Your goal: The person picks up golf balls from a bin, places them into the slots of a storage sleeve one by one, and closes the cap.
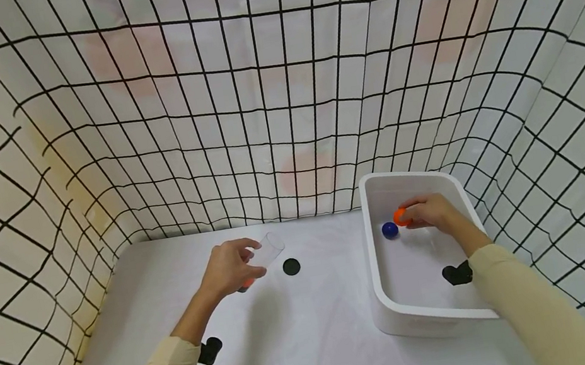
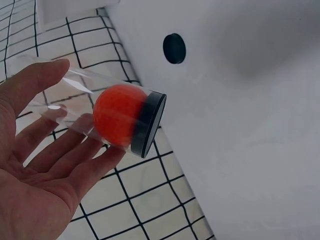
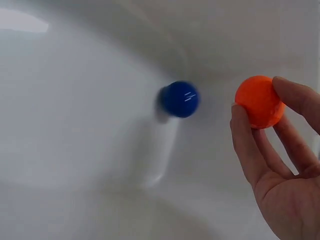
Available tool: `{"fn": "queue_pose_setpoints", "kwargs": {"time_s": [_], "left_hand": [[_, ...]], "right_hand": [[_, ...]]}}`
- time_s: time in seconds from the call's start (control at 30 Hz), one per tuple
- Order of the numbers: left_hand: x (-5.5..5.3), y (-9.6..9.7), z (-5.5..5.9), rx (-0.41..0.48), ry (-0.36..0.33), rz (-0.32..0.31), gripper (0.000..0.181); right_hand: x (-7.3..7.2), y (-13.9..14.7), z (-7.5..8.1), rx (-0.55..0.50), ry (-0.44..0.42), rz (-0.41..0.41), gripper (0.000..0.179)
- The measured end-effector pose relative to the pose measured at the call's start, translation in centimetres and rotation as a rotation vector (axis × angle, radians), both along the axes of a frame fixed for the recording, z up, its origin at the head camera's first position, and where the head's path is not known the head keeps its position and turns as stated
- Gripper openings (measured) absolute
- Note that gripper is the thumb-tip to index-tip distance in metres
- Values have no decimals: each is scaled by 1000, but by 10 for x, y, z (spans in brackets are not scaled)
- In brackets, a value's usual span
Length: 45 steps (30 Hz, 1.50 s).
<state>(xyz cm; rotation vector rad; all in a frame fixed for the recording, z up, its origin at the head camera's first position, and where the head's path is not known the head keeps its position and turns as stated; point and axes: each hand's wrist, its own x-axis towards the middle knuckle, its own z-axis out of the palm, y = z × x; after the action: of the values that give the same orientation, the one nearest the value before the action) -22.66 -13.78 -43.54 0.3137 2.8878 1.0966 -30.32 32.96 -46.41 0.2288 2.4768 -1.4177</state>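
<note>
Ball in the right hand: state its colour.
The ball is orange, clearest in the right wrist view.

Clear tube (image 2: pixel 82 97), tilted, black cap (image 2: pixel 149 125) at 1 end, 1 red-orange ball (image 2: pixel 117 115) inside against it; in left hand (image 1: pixel 230 267). 1 bright orange ball (image 3: pixel 257 100), in right hand's (image 1: pixel 430 211) fingertips, inside white bin (image 1: pixel 371 246).

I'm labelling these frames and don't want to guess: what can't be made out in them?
Orange ball in the clear tube, head view: partly hidden by the left hand.
Near right corner of the white tub, head view: covered by the right sleeve.
Pale streaks on the blue ball, right wrist view: too small to tell marks from glare.
Heel of the right hand, right wrist view: cut off by the edge.
</note>
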Motion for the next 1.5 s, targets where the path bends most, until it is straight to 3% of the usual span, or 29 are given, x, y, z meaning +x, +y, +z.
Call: {"fn": "queue_pose_setpoints", "kwargs": {"time_s": [0.23, 0.53, 0.83, 1.1, 1.5], "left_hand": [[0, 7, 3, 15, -7, -16, 42], [-1, 16, 5, 11, 13, -28, 40], [-2, 32, 7, 14, 15, -52, 41], [-3, 45, 10, 9, 19, -72, 40], [-1, 49, 13, -28, -17, -64, 41]], "right_hand": [[2, -16, 29, -32, 84, 59, 49], [12, -60, 73, -91, 151, 140, 50], [26, -109, 99, -127, 181, 228, 45], [41, -148, 104, -99, 211, 320, 38], [47, -180, 85, -94, 171, 384, 34]]}}
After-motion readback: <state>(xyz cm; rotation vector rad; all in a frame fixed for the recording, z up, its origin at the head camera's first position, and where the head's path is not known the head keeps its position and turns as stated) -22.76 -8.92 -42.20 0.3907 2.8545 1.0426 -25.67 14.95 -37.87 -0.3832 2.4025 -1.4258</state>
